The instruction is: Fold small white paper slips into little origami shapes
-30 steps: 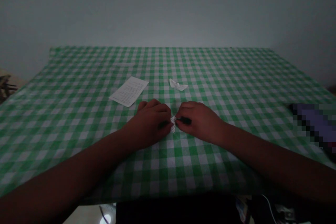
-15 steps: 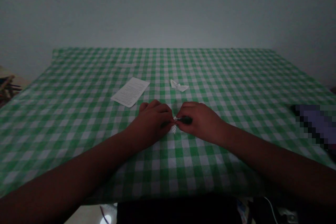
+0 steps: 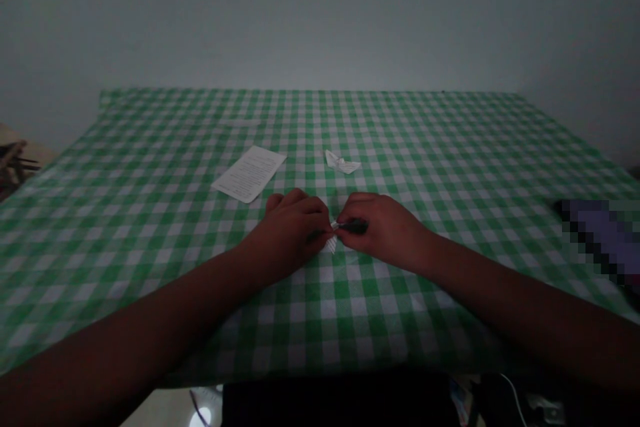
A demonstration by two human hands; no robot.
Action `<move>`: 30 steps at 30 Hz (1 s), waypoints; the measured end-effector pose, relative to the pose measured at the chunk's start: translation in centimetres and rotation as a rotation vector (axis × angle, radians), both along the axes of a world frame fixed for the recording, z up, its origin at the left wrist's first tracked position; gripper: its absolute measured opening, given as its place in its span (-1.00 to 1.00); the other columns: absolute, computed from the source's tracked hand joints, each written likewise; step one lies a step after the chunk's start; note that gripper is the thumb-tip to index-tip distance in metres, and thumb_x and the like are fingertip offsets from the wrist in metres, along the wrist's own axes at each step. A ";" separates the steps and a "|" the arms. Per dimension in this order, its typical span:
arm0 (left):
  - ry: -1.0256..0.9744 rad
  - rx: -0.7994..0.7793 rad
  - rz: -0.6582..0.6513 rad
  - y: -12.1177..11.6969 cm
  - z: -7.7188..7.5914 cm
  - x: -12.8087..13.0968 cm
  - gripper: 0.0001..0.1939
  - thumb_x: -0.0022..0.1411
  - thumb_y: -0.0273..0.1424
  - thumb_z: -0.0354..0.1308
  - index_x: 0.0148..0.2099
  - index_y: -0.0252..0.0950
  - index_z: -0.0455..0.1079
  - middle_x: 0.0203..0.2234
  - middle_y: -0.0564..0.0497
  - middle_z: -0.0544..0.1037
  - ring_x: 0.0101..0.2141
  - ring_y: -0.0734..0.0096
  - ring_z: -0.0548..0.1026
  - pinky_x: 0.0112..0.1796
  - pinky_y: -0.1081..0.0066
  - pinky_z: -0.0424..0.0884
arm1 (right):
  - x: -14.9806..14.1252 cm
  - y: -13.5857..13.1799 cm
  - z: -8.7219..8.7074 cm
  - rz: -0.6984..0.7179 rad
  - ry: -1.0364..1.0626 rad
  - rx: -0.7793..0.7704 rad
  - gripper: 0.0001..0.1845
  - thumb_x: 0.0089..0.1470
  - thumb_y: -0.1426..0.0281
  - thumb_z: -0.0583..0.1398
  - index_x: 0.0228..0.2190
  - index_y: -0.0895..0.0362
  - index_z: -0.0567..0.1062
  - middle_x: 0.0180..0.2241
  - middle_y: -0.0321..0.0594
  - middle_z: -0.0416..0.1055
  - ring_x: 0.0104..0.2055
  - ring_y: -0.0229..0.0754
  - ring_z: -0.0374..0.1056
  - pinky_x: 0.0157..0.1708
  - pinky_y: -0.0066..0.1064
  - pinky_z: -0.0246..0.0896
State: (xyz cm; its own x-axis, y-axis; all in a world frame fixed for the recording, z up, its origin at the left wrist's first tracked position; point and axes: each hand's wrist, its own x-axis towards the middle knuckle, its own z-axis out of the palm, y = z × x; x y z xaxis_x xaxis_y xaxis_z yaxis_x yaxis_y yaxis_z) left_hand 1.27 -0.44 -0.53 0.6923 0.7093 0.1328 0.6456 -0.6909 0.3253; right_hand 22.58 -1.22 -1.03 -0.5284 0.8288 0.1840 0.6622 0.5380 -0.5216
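My left hand (image 3: 293,230) and my right hand (image 3: 383,233) rest on the table almost meeting at the middle. Between them lies a small pleated piece of white paper (image 3: 330,241), partly hidden by my fingers. My left fingers pinch its left side. My right hand grips a dark, slim pen-like object (image 3: 356,227), whose tip touches the paper. Farther up the table, beyond my hands, lie a folded white paper shape (image 3: 342,162) and a printed white sheet (image 3: 249,174).
A green-and-white gingham cloth (image 3: 450,147) covers the table, with a pale wall (image 3: 320,20) behind it. A pixelated purple object (image 3: 600,237) lies at the right. Dark items and a cable sit below the near table edge.
My right hand and its dark object have shifted slightly right. The view has shifted a little. Both hands still hold their places at the small paper.
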 end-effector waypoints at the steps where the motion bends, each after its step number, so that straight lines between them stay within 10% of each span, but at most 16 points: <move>1: 0.000 -0.005 -0.002 0.0 0.0 0.0 -0.91 0.30 -0.36 0.18 -0.26 -0.18 0.51 -0.18 0.06 0.56 -0.12 0.22 0.34 -0.14 0.18 0.09 | 0.0 0.0 0.0 0.002 0.004 -0.006 -0.93 0.08 0.39 0.29 -0.35 0.14 0.56 -0.37 -0.27 0.46 -0.31 -0.23 0.38 -0.27 -0.40 0.22; 30: 0.040 -0.024 -0.020 0.3 0.2 0.0 -0.89 0.32 -0.36 0.16 -0.26 -0.19 0.51 -0.16 0.04 0.55 -0.12 0.21 0.32 -0.17 0.18 0.09 | -0.4 0.0 -0.5 -0.034 -0.047 0.081 -0.92 0.11 0.40 0.26 -0.41 0.15 0.54 -0.41 -0.27 0.44 -0.32 -0.23 0.36 -0.27 -0.40 0.21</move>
State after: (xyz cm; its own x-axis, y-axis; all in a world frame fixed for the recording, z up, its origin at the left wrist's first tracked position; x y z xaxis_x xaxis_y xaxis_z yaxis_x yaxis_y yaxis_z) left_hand 1.29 -0.13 -0.28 0.7111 0.6976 0.0878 0.6443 -0.6965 0.3159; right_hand 22.22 -1.27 -1.54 -0.5097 0.8300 0.2264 0.7038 0.5536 -0.4452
